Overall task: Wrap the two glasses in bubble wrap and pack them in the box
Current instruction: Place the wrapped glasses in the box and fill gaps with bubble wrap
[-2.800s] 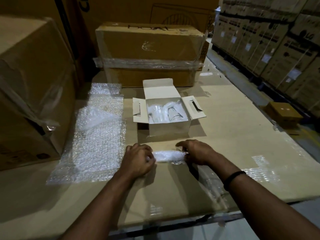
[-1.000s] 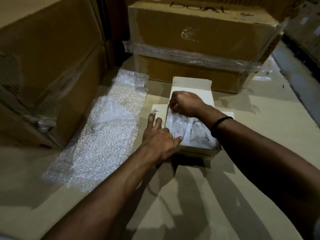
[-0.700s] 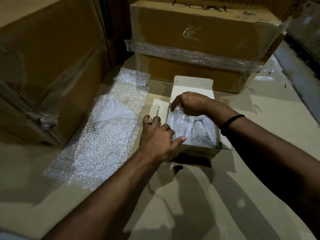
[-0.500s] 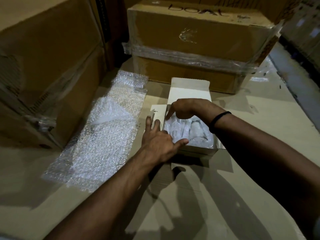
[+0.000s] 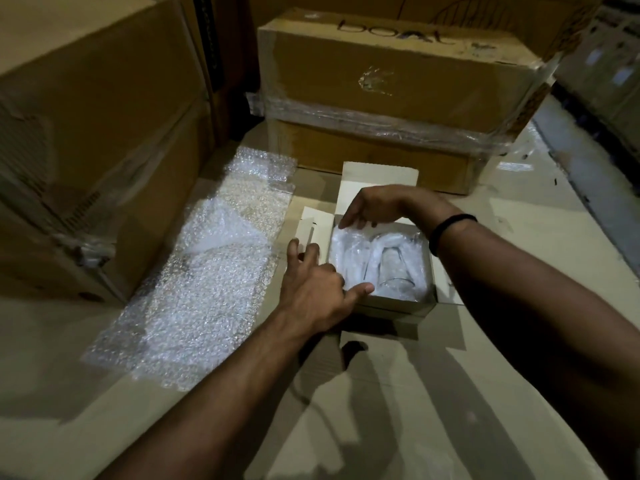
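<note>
Since both wrapped glasses lie in the box, step: settling them before the flaps close, I judge.
Left glass: in the left half of the box, thickly swathed in bubble wrap.
Right glass: just beside it in the right half, wider end toward the near wall, outline clear through the wrap.
Left hand: fingers spread flat on the left flap, thumb over the near rim, holding nothing.
Right hand: fingers slack above the far-left corner, gripping nothing I can see.
Handling: light and brittle. The wrap is soft and slick, so I'd take each bundle round its body, never the rim, and press gently.
Spare wrap: flat on the worktop, left of the box.
</note>
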`<state>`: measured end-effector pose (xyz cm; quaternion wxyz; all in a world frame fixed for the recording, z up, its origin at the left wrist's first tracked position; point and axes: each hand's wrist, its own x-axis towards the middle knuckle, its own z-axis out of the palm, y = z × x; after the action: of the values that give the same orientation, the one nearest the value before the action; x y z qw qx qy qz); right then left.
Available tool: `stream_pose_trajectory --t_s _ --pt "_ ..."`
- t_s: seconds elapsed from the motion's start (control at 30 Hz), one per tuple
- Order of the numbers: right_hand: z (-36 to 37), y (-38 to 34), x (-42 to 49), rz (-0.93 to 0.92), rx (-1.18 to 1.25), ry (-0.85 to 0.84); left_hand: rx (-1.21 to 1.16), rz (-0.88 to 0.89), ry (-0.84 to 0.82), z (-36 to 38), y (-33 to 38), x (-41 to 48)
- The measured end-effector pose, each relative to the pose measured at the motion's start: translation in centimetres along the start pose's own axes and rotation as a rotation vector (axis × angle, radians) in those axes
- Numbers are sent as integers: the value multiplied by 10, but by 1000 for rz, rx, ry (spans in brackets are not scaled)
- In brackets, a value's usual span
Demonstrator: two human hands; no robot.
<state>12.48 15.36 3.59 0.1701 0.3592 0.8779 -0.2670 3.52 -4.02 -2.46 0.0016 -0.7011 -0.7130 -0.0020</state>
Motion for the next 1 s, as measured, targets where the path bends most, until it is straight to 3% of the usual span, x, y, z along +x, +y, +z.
stream_pose_trajectory --t_s 0.23,0.33,0.47,0.77,0.93,1.0 --pt "15 -26 24 58 -356 -129 -53 -41 -138 -3 4 6" --pt "12 -30 25 110 -349 -158 -31 -29 5 -2 3 4" --pt "-2 -26 19 102 -255 -70 -39 -40 208 -2 5 -1" --pt "22 -51 27 157 -544 -125 -61 -76 -101 5 22 6" --pt "17 -52 19 132 -495 -93 -85 -13 219 14 9 -13" --pt "23 -55 14 141 -502 -102 -109 12 253 24 6 -18"
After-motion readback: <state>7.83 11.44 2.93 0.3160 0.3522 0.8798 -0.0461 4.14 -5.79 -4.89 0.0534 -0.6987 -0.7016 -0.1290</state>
